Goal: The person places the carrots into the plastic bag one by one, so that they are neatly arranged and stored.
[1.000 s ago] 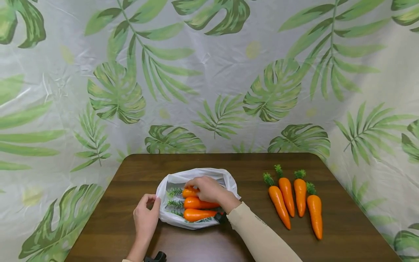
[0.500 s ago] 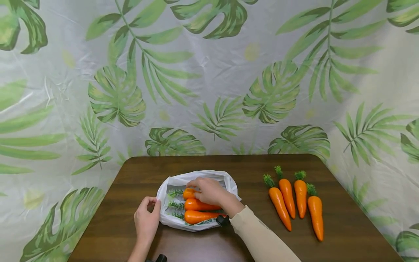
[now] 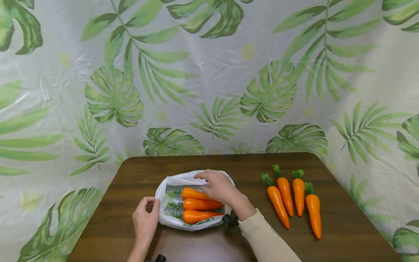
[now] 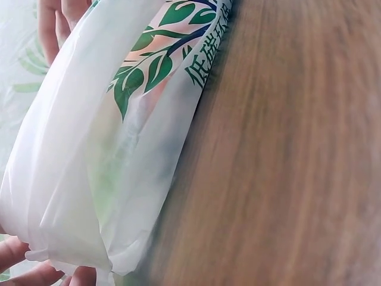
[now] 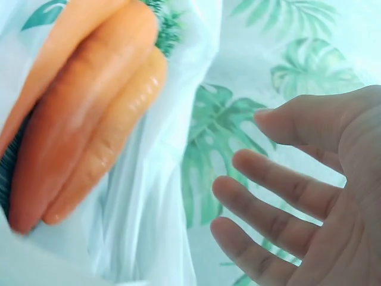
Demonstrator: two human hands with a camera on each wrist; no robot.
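In the head view a white plastic bag (image 3: 178, 179) lies with its mouth spread wide. Three orange carrots (image 3: 200, 204) lie side by side inside, their green tops to the left. My left hand (image 3: 145, 215) pinches the bag's left rim; its fingers (image 4: 38, 275) show at the bag's edge in the left wrist view. Above the bag's far right part, my right hand (image 3: 220, 186) holds nothing. Its fingers are spread and loosely bent in the right wrist view, apart from the carrots (image 5: 83, 101).
Several more carrots (image 3: 298, 196) with green tops lie in a loose row on the right of the dark wooden table (image 3: 131, 174). A leaf-patterned sheet (image 3: 209, 72) hangs behind the table.
My right hand has let go of the farthest carrot in the bag and moved up and to the right. That carrot now shows along most of its length. My left hand stays on the rim.
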